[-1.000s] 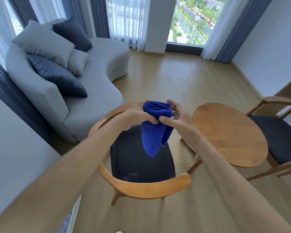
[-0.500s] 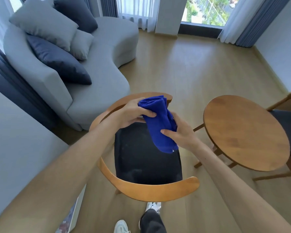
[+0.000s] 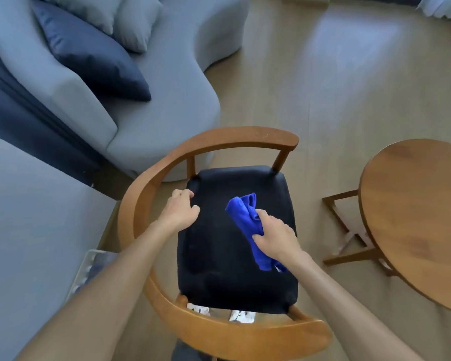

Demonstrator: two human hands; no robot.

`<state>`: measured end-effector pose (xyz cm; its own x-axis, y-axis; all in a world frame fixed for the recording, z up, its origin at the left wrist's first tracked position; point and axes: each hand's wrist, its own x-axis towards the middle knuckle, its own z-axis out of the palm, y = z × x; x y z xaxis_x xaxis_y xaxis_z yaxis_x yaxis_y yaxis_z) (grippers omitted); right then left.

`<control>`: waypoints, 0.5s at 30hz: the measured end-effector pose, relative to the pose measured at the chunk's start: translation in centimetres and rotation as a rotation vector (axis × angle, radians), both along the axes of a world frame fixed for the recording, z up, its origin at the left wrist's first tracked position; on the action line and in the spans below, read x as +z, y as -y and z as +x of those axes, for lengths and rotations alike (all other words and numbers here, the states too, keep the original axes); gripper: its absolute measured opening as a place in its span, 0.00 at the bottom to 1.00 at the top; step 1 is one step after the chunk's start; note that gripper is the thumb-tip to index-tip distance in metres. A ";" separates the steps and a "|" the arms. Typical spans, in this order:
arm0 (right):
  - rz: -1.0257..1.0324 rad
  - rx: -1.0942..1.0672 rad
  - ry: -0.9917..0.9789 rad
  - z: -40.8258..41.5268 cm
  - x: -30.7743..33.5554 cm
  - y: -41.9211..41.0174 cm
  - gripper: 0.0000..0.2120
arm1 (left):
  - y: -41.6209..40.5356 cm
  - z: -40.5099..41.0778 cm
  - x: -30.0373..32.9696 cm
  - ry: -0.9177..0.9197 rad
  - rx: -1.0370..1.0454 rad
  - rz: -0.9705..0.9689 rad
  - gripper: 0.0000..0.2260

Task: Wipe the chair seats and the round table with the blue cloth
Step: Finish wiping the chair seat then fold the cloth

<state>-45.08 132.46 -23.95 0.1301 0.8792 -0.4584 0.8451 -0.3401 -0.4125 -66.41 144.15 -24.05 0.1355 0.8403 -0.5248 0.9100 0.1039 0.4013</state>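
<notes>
We look down on a wooden armchair with a black seat. Our right hand grips the bunched blue cloth, fingers curled round it, over the right half of the seat; we cannot tell whether the cloth touches the cushion. Our left hand holds nothing, its fingers loosely curled at the seat's left edge. The round table stands just beside the chair on the right. A grey sofa with cushions sits beyond.

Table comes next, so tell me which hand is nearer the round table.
Right. The right hand grips the blue cloth on the seat's table side; the left hand is at the far edge.
</notes>
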 end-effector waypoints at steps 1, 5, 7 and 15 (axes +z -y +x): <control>-0.031 0.009 0.037 -0.3 -1.2 -0.5 0.18 | -0.2 -0.5 -1.4 -0.074 -0.068 0.027 0.19; -0.042 -0.053 0.215 -2.1 -5.9 -2.1 0.20 | -0.8 -1.7 -6.5 -0.221 -0.178 0.067 0.20; -0.014 -0.086 0.388 -3.8 -8.7 -2.7 0.23 | -1.1 -1.8 -9.3 -0.245 -0.187 0.051 0.21; -0.003 0.104 0.446 -11.4 -17.5 -0.7 0.19 | -0.6 -1.7 -17.7 -0.176 -0.148 -0.072 0.22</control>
